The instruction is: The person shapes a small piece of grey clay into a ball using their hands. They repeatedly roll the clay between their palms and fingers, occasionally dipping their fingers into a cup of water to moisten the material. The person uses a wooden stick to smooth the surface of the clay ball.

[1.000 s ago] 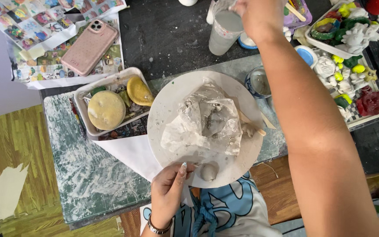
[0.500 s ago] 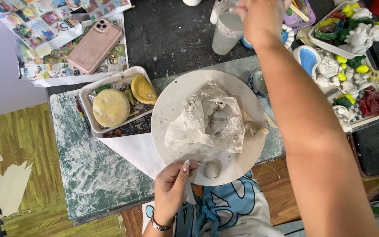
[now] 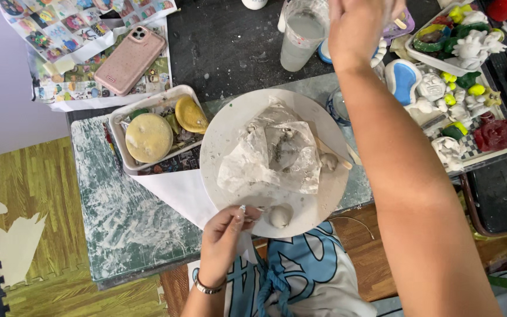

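Right hand (image 3: 356, 23) fingertips cut off, blurred.

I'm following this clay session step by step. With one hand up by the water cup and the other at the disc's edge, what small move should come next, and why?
Probably bring the right hand back from the cloudy water cup to the small clay ball. The ball lies loose on the round white disc, where the left hand pinches the near rim.
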